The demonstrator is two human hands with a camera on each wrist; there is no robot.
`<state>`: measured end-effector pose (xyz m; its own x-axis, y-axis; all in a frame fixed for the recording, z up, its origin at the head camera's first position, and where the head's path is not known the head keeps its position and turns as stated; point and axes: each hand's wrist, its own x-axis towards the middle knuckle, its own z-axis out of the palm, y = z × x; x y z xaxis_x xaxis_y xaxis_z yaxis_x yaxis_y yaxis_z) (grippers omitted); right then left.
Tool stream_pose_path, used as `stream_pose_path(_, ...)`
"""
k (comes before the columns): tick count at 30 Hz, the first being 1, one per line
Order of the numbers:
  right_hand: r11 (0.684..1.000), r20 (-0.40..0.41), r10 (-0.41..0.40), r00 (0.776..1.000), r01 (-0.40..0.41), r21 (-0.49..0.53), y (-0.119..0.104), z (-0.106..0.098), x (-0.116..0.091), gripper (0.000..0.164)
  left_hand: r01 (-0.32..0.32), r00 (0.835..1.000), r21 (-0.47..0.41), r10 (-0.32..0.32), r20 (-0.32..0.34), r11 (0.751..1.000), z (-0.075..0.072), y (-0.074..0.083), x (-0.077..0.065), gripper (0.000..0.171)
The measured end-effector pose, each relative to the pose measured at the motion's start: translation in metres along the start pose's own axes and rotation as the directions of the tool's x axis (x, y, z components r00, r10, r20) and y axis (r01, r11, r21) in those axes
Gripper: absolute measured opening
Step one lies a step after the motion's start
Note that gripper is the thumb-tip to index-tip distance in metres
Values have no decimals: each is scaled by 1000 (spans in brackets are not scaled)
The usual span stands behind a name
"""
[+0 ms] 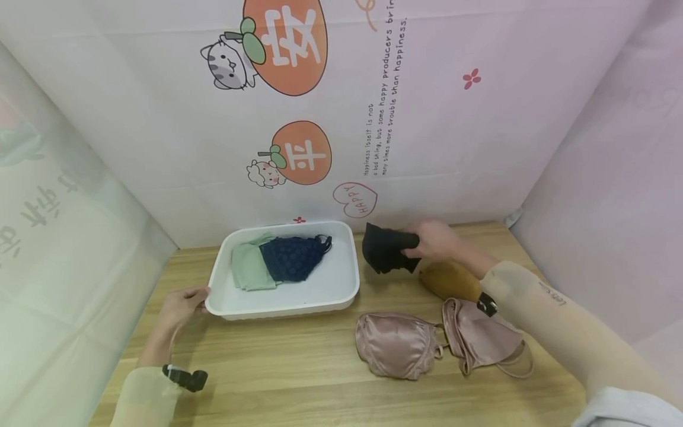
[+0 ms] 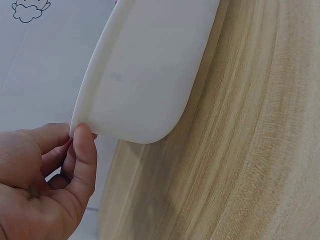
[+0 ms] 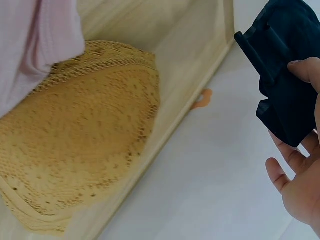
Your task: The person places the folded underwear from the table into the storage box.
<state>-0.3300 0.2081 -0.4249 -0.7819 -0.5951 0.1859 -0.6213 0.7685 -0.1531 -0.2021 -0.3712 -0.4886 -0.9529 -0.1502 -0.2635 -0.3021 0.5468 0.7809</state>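
Note:
My left hand (image 1: pixel 183 306) pinches the rim of a white plastic tray (image 2: pixel 145 75) at its front left corner, thumb and fingertips on the edge. Inside the tray lie a folded light green garment (image 1: pixel 251 268) and a folded navy bra (image 1: pixel 296 259) with thin straps, the navy one overlapping the green. To the right of the tray, my right hand (image 1: pixel 434 239) holds a folded black garment (image 1: pixel 389 248), its thumb on top and fingers beneath. The right wrist view shows this garment (image 3: pixel 287 65) held away from the table; its exact kind is unclear.
A mustard-coloured bra (image 3: pixel 95 125) lies under my right forearm. Nearer me are a folded pink satin bra (image 1: pixel 397 345) and another pink satin garment (image 1: pixel 477 335) with loose straps. The wooden table (image 1: pixel 277 373) meets printed cloth walls (image 1: pixel 427 148) behind and at both sides.

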Motion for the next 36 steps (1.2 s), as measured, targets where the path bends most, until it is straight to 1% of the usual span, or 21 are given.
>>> stream_pose_path(5,999,-26,-18,999,17,-31,-3,-5,7,30,-9,1000,-21,9,0,1000,1,-1,0,55)
stream_pose_path(12,999,-30,-25,999,24,-48,-12,-12,16,33,-8,1000,-32,8,1,999,1,0,-1,54)
stream_pose_path(18,999,-18,-19,1000,18,-31,-18,-14,26,31,-8,1000,-11,8,2,1000,0,2,-2,55)
stream_pose_path(23,999,-25,-32,999,32,-15,-24,-16,35,26,-6,1000,5,6,10,1000,-1,3,-4,57)
stream_pose_path(25,999,-26,-43,999,42,-24,-26,-16,39,25,-3,1000,5,3,8,1000,-1,3,-4,57)
stream_pose_path(29,998,-20,-55,998,54,-40,-32,-18,46,27,-3,1000,14,3,0,1000,0,2,-4,55)
stream_pose_path(32,997,-14,-63,998,62,-39,-36,-19,51,27,-3,1000,28,3,-7,1000,0,2,-4,57)
stream_pose_path(36,997,-8,-72,997,71,-35,-38,-19,58,29,-1,1000,25,1,-6,1000,1,2,-3,57)
